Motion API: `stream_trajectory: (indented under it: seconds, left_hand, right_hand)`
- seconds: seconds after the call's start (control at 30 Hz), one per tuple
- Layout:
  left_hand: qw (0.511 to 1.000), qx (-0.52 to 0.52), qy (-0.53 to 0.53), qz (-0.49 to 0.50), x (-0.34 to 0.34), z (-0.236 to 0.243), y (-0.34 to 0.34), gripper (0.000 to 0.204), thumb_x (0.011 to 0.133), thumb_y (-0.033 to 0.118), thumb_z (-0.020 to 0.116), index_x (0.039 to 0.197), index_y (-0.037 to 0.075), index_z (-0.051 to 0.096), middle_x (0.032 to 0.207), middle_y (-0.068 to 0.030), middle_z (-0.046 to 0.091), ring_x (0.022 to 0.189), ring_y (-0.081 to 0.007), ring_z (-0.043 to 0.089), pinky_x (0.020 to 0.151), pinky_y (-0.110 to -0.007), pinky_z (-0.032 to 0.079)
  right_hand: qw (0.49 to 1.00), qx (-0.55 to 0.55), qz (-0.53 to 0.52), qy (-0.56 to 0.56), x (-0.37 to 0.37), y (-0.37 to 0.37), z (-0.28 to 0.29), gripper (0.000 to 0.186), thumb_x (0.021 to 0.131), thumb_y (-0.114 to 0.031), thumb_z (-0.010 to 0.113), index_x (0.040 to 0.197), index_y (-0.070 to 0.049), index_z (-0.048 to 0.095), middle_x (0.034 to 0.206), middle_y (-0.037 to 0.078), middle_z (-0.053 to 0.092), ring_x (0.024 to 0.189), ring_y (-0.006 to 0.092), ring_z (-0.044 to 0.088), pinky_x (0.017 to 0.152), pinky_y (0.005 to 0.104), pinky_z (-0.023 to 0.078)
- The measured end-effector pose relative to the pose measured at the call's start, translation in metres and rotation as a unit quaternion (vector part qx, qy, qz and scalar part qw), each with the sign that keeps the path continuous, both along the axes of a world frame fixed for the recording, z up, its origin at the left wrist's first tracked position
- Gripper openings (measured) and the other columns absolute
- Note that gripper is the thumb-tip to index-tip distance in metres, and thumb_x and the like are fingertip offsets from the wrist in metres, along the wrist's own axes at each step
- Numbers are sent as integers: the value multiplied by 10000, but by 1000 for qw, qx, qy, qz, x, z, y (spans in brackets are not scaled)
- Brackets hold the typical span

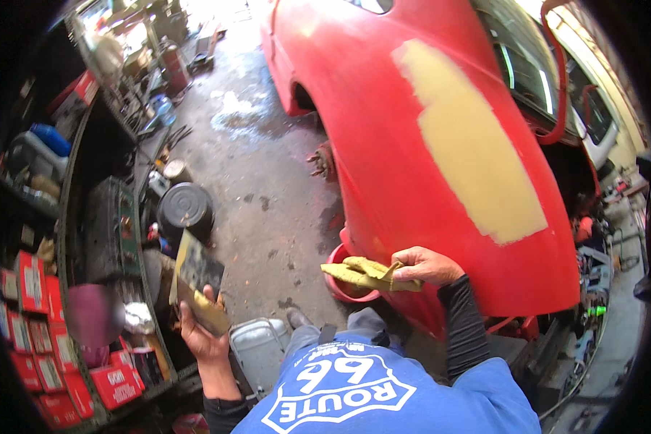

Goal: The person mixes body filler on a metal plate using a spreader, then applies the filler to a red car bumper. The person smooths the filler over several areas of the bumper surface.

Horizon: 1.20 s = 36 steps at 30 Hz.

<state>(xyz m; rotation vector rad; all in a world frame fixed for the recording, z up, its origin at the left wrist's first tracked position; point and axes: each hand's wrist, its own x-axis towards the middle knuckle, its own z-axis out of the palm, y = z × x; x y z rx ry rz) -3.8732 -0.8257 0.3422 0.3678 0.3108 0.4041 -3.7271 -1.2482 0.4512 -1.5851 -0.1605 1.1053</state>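
Note:
My left hand [201,336] holds up a flat metal spreader board [195,278] smeared with yellowish filler, out to my left. My right hand [427,265] grips a crumpled yellow rag [365,273] just in front of the lower edge of a red car body panel [383,108]. A large patch of tan body filler [470,145] covers the panel's upper right part. A red bucket [343,286] sits on the floor under the rag, partly hidden by it.
Shelves at the left [72,239] carry red boxes [32,282], bottles and tools. A black drum [186,208] and a grey plastic can [257,347] stand on the stained concrete floor [267,188]. A bare wheel hub [322,160] shows in the arch. Tools lie at the right.

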Motion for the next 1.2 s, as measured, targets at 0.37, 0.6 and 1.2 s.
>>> stream_trajectory:
  seconds: [0.37, 0.6, 1.2]
  left_hand:
    - [998, -7, -35, -53, 34, 18, 32, 374, 977, 239, 577, 1314, 77, 565, 1261, -118, 634, 1170, -331, 602, 943, -509, 541]
    - [998, 40, -45, 3, 29, 35, 41, 382, 955, 218, 620, 1307, 76, 571, 1250, -86, 644, 1153, -331, 608, 986, -438, 525]
    - [983, 160, 51, 76, 155, 49, 80, 413, 936, 298, 650, 1281, 81, 583, 1257, -62, 623, 1134, -203, 602, 1042, -369, 479]
  right_hand:
    - [994, 22, -99, -51, -1, -1, -9, 148, 911, -197, 663, 878, -65, 604, 766, -56, 585, 673, 16, 515, 573, 203, 417]
    - [996, 37, -62, -61, 6, 2, -7, 141, 924, -184, 663, 870, -69, 601, 783, -51, 596, 712, 22, 530, 620, 214, 441]
    - [987, 128, -70, -72, 224, 170, -100, 130, 939, -172, 620, 869, -63, 630, 803, -62, 576, 736, 32, 518, 633, 218, 439]
